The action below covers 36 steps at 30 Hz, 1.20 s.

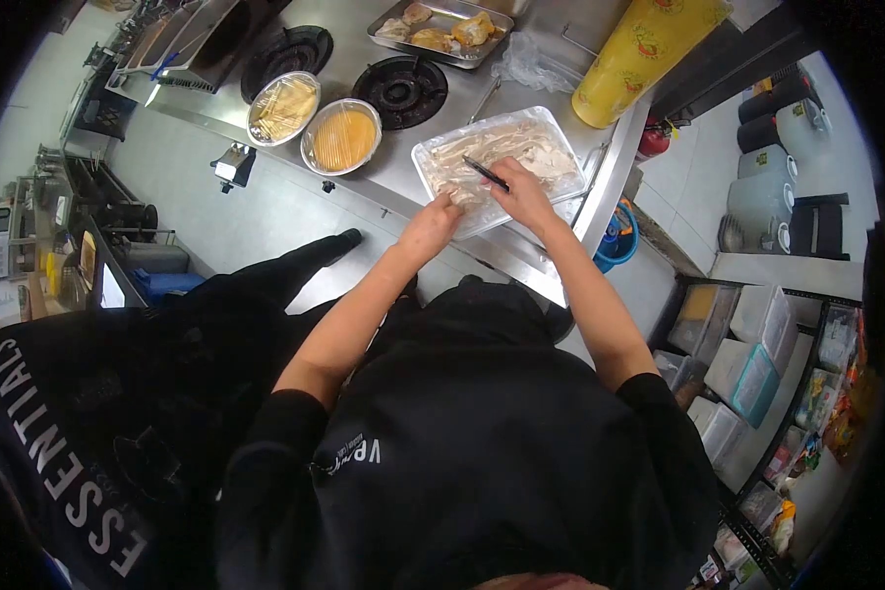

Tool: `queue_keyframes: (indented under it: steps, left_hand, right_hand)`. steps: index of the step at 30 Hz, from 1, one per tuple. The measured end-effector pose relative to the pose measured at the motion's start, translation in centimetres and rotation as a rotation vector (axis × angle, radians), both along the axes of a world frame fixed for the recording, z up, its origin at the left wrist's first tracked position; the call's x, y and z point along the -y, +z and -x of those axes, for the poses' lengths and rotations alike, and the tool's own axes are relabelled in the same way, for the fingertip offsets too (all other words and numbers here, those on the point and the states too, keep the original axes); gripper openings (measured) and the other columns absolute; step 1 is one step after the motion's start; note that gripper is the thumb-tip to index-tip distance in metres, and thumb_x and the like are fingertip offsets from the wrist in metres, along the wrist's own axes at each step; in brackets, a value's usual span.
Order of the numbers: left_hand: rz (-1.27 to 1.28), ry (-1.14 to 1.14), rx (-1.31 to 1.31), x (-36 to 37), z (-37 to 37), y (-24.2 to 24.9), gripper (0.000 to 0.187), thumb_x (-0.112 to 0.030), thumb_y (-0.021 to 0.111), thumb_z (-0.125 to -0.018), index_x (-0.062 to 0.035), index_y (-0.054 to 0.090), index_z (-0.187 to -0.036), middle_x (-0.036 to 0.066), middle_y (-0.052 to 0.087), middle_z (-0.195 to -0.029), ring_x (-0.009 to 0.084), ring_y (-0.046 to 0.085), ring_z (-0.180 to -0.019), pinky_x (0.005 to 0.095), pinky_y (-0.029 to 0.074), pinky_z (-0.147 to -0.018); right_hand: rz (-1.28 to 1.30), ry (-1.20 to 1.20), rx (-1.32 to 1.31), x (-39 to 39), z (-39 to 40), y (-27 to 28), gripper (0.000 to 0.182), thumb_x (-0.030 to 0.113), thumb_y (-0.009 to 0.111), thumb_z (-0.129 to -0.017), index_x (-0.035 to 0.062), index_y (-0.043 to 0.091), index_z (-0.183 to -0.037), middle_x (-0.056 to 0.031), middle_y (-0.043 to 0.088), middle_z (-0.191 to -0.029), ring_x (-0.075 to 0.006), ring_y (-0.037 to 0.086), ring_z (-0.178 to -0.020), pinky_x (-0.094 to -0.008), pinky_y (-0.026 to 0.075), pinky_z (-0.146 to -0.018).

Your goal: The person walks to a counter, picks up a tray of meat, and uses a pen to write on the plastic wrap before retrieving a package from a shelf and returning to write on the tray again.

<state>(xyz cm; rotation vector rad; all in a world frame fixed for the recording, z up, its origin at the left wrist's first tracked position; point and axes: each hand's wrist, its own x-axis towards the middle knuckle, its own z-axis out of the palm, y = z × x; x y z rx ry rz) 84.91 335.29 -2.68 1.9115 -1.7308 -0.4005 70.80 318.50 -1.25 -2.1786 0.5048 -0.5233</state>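
Note:
A white tray (433, 162) of pale, sliced-looking food lies at the counter's front edge, with shiny clear film seeming to cover it. In my right hand (523, 194) is a slim black pen (482, 171), held slantwise over the middle of the tray. My left hand (431, 228) is at the near left edge of the tray, its fingers closed together against it. Whether those fingers pinch the film or the rim is hard to see.
Two film-covered bowls, one with pale strips (283, 108) and one with orange contents (342, 138), stand by black gas burners (399, 93). Behind is a metal tray (442, 57) with food pieces. A yellow cylinder (639, 59) stands right. Another person's black-clothed body (118, 433) is close left.

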Motion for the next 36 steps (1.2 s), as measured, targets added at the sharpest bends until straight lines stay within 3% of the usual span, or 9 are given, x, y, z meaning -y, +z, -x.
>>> queue_keyframes:
  steps: [3, 10, 15, 17, 20, 24, 27, 30, 36]
  left_hand:
    - [-0.042, 0.079, -0.061, 0.1, -0.2, 0.3, 0.013, -0.008, 0.065, -0.081, -0.0017, 0.065, -0.092, 0.015, 0.058, -0.093, 0.0365, 0.063, -0.084, 0.0425, 0.051, -0.074]
    - [0.056, -0.006, -0.134, 0.9, -1.2, -0.5, 0.012, -0.009, 0.064, -0.081, -0.001, 0.061, -0.089, 0.016, 0.061, -0.089, 0.0369, 0.063, -0.082, 0.0435, 0.052, -0.073]
    - [0.025, 0.092, -0.093, 0.3, 0.0, -0.3, 0.018, -0.003, 0.06, -0.082, -0.0026, 0.058, -0.101, 0.018, 0.063, -0.087, 0.0392, 0.064, -0.078, 0.0473, 0.051, -0.07]
    - [0.093, 0.103, -0.14, 0.3, 0.1, -0.6, 0.018, -0.004, 0.061, -0.082, -0.0028, 0.06, -0.1, 0.019, 0.063, -0.088, 0.0387, 0.064, -0.078, 0.0468, 0.051, -0.07]
    - [0.148, 0.136, -0.218, 0.1, 0.0, -1.6, 0.015, -0.006, 0.064, -0.082, -0.0033, 0.065, -0.097, 0.018, 0.064, -0.089, 0.0377, 0.064, -0.08, 0.0452, 0.051, -0.07]
    - [0.11, 0.252, -0.196, -0.7, 0.5, -0.6, 0.009, -0.01, 0.067, -0.081, -0.0024, 0.07, -0.085, 0.017, 0.064, -0.091, 0.0354, 0.064, -0.082, 0.0419, 0.051, -0.071]
    - [0.05, 0.347, -0.144, -0.4, 1.0, 0.5, 0.011, -0.012, 0.067, -0.082, -0.0023, 0.07, -0.086, 0.017, 0.065, -0.09, 0.0345, 0.065, -0.081, 0.0416, 0.051, -0.07]
    - [0.184, 0.392, -0.132, 0.0, 1.3, 0.5, 0.012, -0.014, 0.067, -0.083, -0.0026, 0.069, -0.088, 0.017, 0.067, -0.084, 0.0347, 0.065, -0.073, 0.042, 0.051, -0.066]
    - [0.163, 0.538, -0.055, 0.7, 2.7, 0.2, 0.012, -0.013, 0.065, -0.086, -0.0018, 0.069, -0.088, 0.015, 0.068, -0.072, 0.0332, 0.065, -0.06, 0.0403, 0.051, -0.058]
  right_hand:
    - [0.043, 0.056, 0.044, 0.2, -0.5, -0.1, 0.015, 0.007, 0.061, -0.079, 0.0071, 0.067, -0.092, -0.013, 0.06, -0.09, -0.0326, 0.061, -0.085, -0.0401, 0.048, -0.075]
    - [0.024, 0.054, -0.175, 0.0, -1.2, 1.1, 0.013, 0.009, 0.061, -0.079, 0.0055, 0.067, -0.09, -0.0148, 0.06, -0.093, -0.0335, 0.061, -0.088, -0.0404, 0.049, -0.077]
    - [0.132, 0.032, -0.171, -0.5, -1.8, 1.8, 0.015, 0.008, 0.06, -0.081, 0.0033, 0.068, -0.093, -0.0145, 0.06, -0.09, -0.0302, 0.064, -0.079, -0.0394, 0.051, -0.071]
    - [-0.286, -0.062, -0.279, -0.9, -2.1, 2.5, 0.013, 0.003, 0.058, -0.083, 0.001, 0.066, -0.093, -0.012, 0.059, -0.087, -0.0215, 0.065, -0.067, -0.0333, 0.05, -0.063]
    - [-0.344, -0.105, -0.243, -0.6, -2.0, 1.9, 0.011, 0.002, 0.057, -0.085, -0.0012, 0.065, -0.092, -0.0113, 0.058, -0.089, -0.0167, 0.064, -0.059, -0.0307, 0.05, -0.059]
    - [-0.33, -0.041, -0.217, -0.1, -1.3, 1.0, 0.011, 0.001, 0.058, -0.083, -0.0011, 0.065, -0.09, -0.0105, 0.058, -0.091, -0.0176, 0.065, -0.066, -0.0294, 0.05, -0.06]
    - [-0.006, 0.138, -0.185, 0.8, -1.1, 0.2, 0.011, 0.008, 0.064, -0.08, 0.0018, 0.068, -0.088, -0.0128, 0.058, -0.089, -0.0269, 0.06, -0.085, -0.0352, 0.049, -0.075]
    - [-0.054, 0.258, -0.211, 1.2, -1.2, 0.7, 0.016, 0.011, 0.068, -0.078, 0.0034, 0.07, -0.092, -0.0125, 0.058, -0.091, -0.0285, 0.059, -0.086, -0.0371, 0.047, -0.078]
    - [0.05, 0.437, -0.181, 1.2, -1.7, 0.7, 0.021, 0.017, 0.073, -0.077, 0.0044, 0.072, -0.093, -0.0126, 0.057, -0.095, -0.0293, 0.058, -0.087, -0.0377, 0.047, -0.078]
